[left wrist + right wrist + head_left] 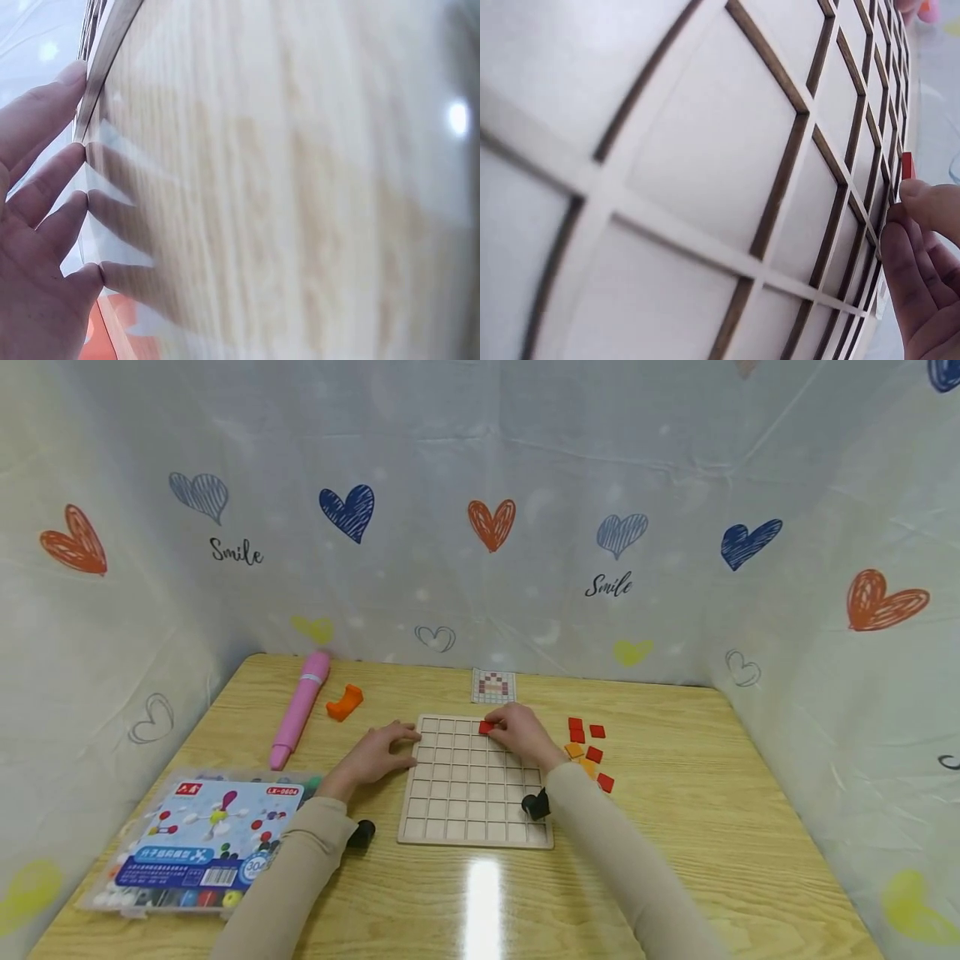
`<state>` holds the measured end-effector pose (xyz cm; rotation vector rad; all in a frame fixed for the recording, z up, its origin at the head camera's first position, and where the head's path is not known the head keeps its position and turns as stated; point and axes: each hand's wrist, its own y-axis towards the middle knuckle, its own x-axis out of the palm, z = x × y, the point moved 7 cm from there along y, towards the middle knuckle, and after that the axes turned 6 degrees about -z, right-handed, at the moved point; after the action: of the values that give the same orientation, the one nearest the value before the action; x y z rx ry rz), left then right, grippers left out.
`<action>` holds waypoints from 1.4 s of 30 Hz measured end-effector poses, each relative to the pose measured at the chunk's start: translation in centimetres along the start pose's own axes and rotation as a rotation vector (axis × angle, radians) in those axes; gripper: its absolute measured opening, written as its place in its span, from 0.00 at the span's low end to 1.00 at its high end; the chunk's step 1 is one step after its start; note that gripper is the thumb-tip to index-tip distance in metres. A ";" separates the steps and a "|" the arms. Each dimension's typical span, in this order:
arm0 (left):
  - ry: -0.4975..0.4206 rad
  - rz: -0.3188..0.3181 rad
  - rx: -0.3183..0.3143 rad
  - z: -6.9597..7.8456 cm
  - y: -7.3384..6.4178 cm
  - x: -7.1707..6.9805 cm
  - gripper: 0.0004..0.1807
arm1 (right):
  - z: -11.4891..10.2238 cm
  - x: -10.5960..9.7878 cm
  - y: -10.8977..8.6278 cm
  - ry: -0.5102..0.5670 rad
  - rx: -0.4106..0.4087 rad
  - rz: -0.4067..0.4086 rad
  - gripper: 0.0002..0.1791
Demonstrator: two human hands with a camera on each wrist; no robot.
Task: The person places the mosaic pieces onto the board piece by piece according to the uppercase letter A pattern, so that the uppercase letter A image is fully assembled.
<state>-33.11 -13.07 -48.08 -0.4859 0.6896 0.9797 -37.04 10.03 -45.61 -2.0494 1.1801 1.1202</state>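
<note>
A pale wooden grid board lies flat in the middle of the table. My right hand pinches a red square tile over the top row of cells, near the board's far edge. In the right wrist view the red tile shows edge-on beside the thumb, close over the grid. On the other side, my left hand rests with spread, fairly straight fingers at the board's left edge. The left wrist view shows the left fingertips on the table, with the thumb side at the board's rim.
Several red tiles and orange tiles lie right of the board. A small pattern card lies beyond it. To the left are an orange curved piece, a pink stick-shaped object and a clear molecular model box.
</note>
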 end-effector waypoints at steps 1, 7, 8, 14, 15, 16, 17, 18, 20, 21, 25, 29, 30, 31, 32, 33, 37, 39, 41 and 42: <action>-0.001 0.000 -0.001 0.0 0.0 0.0 0.22 | -0.1 0.0 0.1 -0.006 0.000 0.004 0.14; -0.009 -0.001 -0.005 0.1 -0.1 -0.1 0.22 | -0.5 0.4 0.6 -0.027 0.019 0.005 0.14; -0.009 0.000 -0.005 0.1 -0.1 -0.1 0.22 | -0.5 0.5 0.7 -0.030 0.018 0.002 0.14; -0.021 0.000 0.006 0.2 -0.2 -0.1 0.22 | -0.8 0.7 0.9 -0.038 0.006 -0.006 0.14; -0.028 0.002 0.014 0.2 -0.2 -0.1 0.22 | -0.8 0.7 0.9 -0.042 0.007 -0.007 0.14; -0.033 0.005 0.022 0.3 -0.3 -0.1 0.22 | -0.8 0.7 0.9 -0.044 0.008 -0.009 0.14; -0.031 0.010 0.036 0.4 -0.4 -0.2 0.22 | -0.8 0.7 1.0 -0.047 0.008 -0.009 0.14; -0.036 0.013 0.046 0.4 -0.5 -0.2 0.23 | -0.9 0.7 1.0 -0.047 0.009 -0.010 0.14; -0.041 0.016 0.058 0.5 -0.6 -0.3 0.23 | -0.9 0.8 1.0 -0.047 0.013 -0.011 0.14; -0.047 0.013 0.051 0.6 -0.6 -0.3 0.23 | -0.9 0.8 1.0 -0.048 0.013 -0.012 0.14; -0.047 0.002 0.013 0.5 -0.4 -0.2 0.22 | -0.8 1.0 1.0 -0.040 0.026 -0.011 0.14; -0.021 -0.002 -0.010 0.2 -0.2 -0.1 0.22 | -0.6 1.1 1.1 -0.029 0.049 -0.009 0.14; -0.017 -0.002 -0.011 0.2 -0.1 -0.1 0.22 | -0.6 1.1 1.1 -0.026 0.056 -0.010 0.14; -0.014 -0.002 -0.011 0.3 -0.1 -0.1 0.22 | -0.5 1.2 1.1 -0.026 0.062 -0.010 0.14; -0.017 -0.002 -0.011 0.2 -0.2 -0.1 0.22 | -0.5 1.2 1.1 -0.026 0.065 -0.009 0.14; -0.022 -0.002 -0.009 0.3 -0.2 -0.1 0.22 | -0.4 1.3 1.1 -0.029 0.066 -0.009 0.14; -0.038 0.003 0.021 0.6 -0.5 -0.2 0.23 | -0.3 1.1 0.8 -0.012 0.067 0.020 0.14; -0.033 0.012 0.041 0.7 -0.7 -0.3 0.23 | -0.1 0.9 0.5 0.017 0.073 0.046 0.15; -0.028 0.015 0.052 0.8 -0.7 -0.3 0.23 | 0.1 0.6 -0.2 0.048 0.081 0.078 0.15; -0.033 0.014 0.051 0.8 -0.7 -0.3 0.23 | 0.2 0.5 -0.5 0.067 0.084 0.092 0.15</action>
<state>-32.42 -13.08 -47.26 -0.4199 0.6870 0.9794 -36.52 10.24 -46.09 -2.0007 1.3436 1.0332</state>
